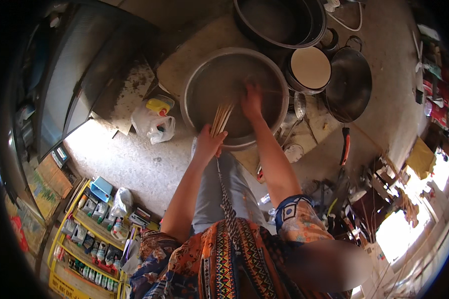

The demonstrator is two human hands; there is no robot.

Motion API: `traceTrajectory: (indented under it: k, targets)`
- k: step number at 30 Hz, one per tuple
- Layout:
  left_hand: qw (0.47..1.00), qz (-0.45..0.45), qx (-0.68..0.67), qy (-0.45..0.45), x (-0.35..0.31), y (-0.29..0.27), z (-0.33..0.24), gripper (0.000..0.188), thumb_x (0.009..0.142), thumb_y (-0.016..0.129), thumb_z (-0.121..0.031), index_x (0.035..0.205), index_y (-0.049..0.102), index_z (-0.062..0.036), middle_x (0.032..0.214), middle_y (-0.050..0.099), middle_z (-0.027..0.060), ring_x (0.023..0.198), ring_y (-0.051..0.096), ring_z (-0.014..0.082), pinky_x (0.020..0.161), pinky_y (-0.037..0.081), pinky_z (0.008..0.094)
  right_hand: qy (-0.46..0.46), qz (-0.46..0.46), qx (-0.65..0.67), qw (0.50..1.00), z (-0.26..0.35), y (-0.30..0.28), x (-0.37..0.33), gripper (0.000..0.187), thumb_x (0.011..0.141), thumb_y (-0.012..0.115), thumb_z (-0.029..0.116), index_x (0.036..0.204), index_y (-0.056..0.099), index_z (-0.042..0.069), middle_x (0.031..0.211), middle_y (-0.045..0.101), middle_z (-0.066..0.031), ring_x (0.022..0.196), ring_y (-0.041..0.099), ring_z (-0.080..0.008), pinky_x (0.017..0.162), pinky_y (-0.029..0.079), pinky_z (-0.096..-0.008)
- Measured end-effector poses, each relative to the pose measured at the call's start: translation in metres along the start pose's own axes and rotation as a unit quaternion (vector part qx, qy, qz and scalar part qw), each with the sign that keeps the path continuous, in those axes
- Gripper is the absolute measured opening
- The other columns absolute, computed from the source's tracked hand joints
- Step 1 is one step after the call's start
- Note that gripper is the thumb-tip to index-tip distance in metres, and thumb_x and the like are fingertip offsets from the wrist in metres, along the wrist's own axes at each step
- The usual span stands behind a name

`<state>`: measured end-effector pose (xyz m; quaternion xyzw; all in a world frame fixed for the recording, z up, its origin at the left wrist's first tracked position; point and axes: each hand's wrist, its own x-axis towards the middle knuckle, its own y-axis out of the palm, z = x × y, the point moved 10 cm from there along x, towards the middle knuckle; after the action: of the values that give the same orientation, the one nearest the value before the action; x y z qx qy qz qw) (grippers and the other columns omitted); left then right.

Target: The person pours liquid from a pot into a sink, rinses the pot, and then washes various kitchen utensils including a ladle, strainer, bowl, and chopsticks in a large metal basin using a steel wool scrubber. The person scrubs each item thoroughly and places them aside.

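My left hand (pixel 209 143) is closed round a bundle of thin pale sticks (pixel 223 118) at the near rim of a wide metal basin (pixel 186 94). The sticks fan out slightly at their far ends, which point into the basin. My right hand (pixel 252 100) reaches over the right half of the basin, to the right of the bundle. Motion smears its fingers, and I cannot make out whether they hold anything. The inside of the basin is dim, so its contents are unclear.
Behind the basin stands a large dark pot (pixel 279 45); a pale-topped round container (pixel 310 68) and a wok (pixel 351 84) are to the right. A ladle (pixel 300 105) lies beside the basin. At left are a plastic bag (pixel 157 127) and a yellow rack (pixel 92 219) of bottles.
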<state>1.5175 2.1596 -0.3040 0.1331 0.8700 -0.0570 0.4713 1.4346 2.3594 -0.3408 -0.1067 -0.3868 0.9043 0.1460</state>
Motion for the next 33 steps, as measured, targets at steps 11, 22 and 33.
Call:
traceTrajectory:
  k: [11, 22, 33]
  targets:
    - [0.968, -0.058, 0.193, 0.15, 0.042, -0.009, -0.002, 0.019, 0.085, 0.057, -0.016, 0.093, 0.055, 0.0011, 0.074, 0.062, 0.0141, 0.061, 0.06, 0.0235, 0.056, 0.046, 0.0353, -0.081, 0.099, 0.142, 0.982, 0.1, -0.014, -0.073, 0.044, 0.075, 0.047, -0.006, 0.114, 0.061, 0.008, 0.12, 0.058, -0.0111, 0.11, 0.05, -0.0318, 0.098, 0.038, -0.036]
    - [0.954, -0.082, 0.226, 0.178, 0.035, -0.009, -0.031, 0.017, 0.083, 0.054, -0.014, 0.088, 0.055, 0.0023, 0.077, 0.062, 0.0194, 0.077, 0.061, 0.0362, 0.068, 0.046, 0.0409, -0.011, 0.022, 0.186, 0.982, 0.091, -0.012, -0.073, 0.05, 0.068, 0.045, -0.014, 0.109, 0.063, 0.009, 0.122, 0.056, -0.0092, 0.113, 0.048, -0.0345, 0.1, 0.038, -0.0398]
    - [0.975, -0.011, 0.217, 0.043, 0.023, 0.002, -0.044, 0.023, 0.085, 0.06, -0.018, 0.092, 0.055, 0.0029, 0.069, 0.061, 0.0154, 0.057, 0.064, 0.0199, 0.049, 0.048, 0.0341, 0.023, 0.109, -0.129, 0.985, -0.004, 0.035, 0.004, 0.039, 0.076, 0.055, 0.004, 0.115, 0.057, 0.006, 0.12, 0.053, -0.0169, 0.113, 0.047, -0.0371, 0.102, 0.033, -0.0448]
